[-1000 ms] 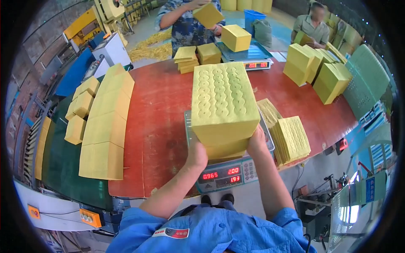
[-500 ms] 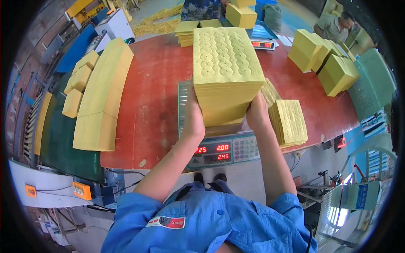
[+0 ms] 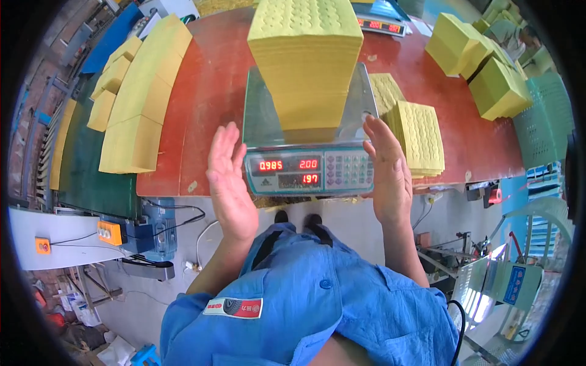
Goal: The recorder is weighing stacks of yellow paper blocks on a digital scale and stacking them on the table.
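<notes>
A tall stack of yellow embossed paper sheets (image 3: 308, 73) stands on the metal pan of a digital weighing scale (image 3: 256, 110), whose red display is lit. My left hand (image 3: 229, 183) is off the stack, beside the scale's left front corner, fingers stretched out and palm facing inward. On the other side my right hand (image 3: 389, 171) is raised near the scale's right front corner, also open and holding nothing. Just right of it, a smaller pile of the same yellow sheets (image 3: 420, 137) lies on the red table, with more sheets (image 3: 387, 94) behind it.
Yellow paper blocks form a long row (image 3: 137, 116) at left, beside a green surface (image 3: 91, 177). More blocks (image 3: 497, 91) stand at the far right of the red table (image 3: 201, 91). Behind the stack is a second scale (image 3: 381, 25). A person (image 3: 525, 36) is at the far right.
Both hands have let go of the tall stack and drawn back toward me, apart from each other. The stack now rests on the scale, and the display reading has changed. The view has tilted down.
</notes>
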Motion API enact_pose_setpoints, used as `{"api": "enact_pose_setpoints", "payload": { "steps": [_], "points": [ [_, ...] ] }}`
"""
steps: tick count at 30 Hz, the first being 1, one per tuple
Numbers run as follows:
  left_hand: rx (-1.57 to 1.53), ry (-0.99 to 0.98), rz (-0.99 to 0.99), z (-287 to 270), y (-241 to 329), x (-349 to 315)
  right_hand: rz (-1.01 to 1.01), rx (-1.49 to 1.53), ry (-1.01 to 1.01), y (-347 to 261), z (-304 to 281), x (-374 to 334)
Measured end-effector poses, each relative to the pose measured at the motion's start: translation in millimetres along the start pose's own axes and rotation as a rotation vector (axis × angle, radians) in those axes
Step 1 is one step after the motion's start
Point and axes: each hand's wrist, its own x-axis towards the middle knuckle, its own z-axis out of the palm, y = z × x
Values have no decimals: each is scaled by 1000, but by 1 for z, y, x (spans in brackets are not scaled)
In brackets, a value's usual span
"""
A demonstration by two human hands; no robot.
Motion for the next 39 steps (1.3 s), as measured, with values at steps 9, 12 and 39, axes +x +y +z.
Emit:
{"api": "enact_pose_setpoints", "payload": {
  "steps": [9, 12, 39],
  "points": [
    [62, 15, -91, -4, -2, -21, 92, 21, -11, 4, -8, -24],
    [67, -4, -51, 1, 0, -16, 88, 31, -14, 6, -9, -22],
    [721, -466, 700, 42, 65, 150, 117, -198, -78, 4, 14, -23]
  ]
}}
